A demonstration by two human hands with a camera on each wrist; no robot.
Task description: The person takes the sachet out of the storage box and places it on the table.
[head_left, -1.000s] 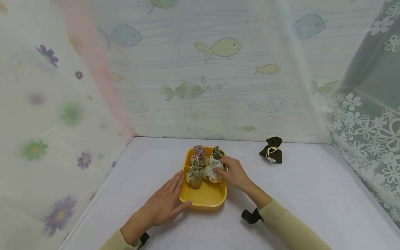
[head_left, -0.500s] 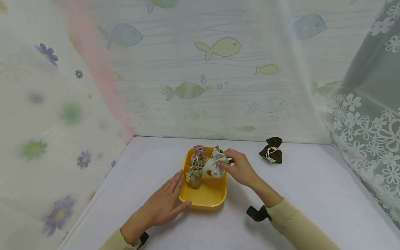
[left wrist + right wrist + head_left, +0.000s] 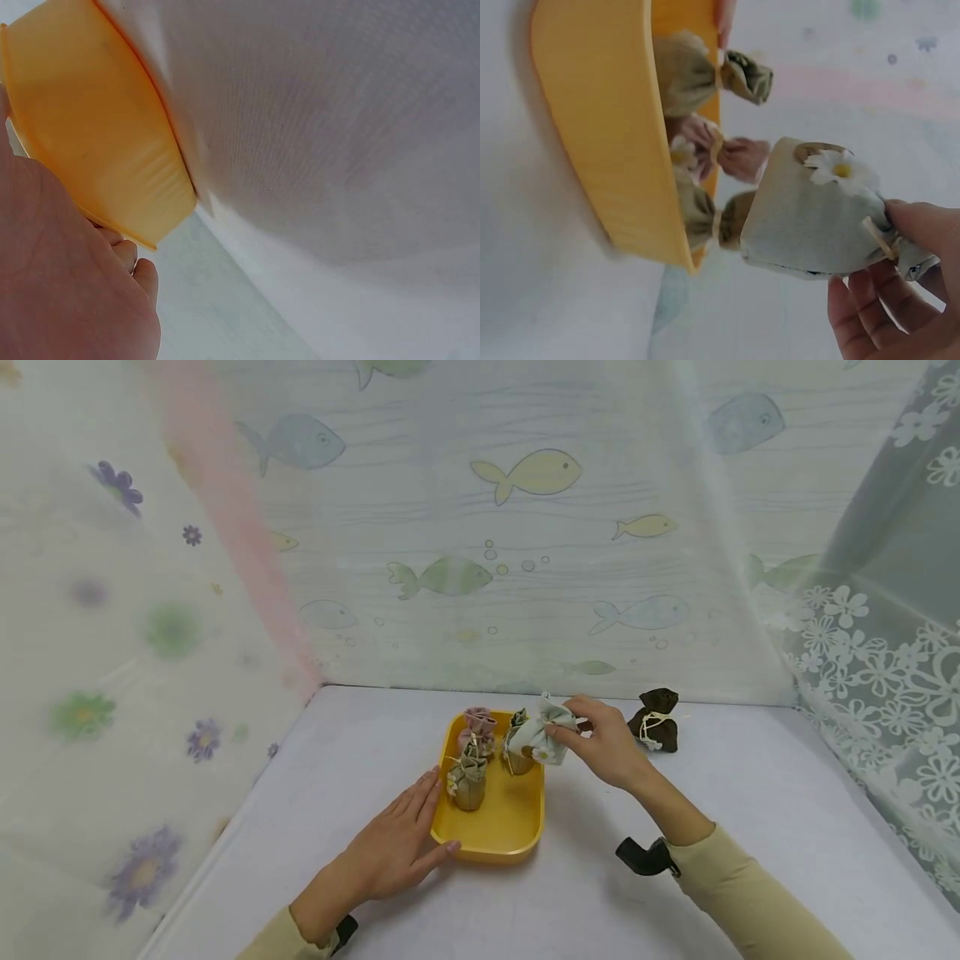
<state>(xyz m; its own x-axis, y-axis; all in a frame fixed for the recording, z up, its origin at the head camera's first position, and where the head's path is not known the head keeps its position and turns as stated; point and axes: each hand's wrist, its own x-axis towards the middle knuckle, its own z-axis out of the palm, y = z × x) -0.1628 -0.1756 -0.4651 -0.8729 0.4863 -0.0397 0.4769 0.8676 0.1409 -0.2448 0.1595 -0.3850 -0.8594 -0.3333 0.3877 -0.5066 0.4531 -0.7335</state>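
From the near side of the tray [image 3: 491, 831], the head camera looks forward and down, farthest back. The left wrist camera sits close at the tray's near left, facing its outer wall. The right wrist camera looks leftward across the tray from close on its right, its view turned sideways; it and the head view share the pale bag [image 3: 810, 210] by the tray's right rim.

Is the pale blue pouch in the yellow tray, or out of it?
Out: in the right wrist view, the right hand holds the pale blue pouch above the rim of the yellow tray.
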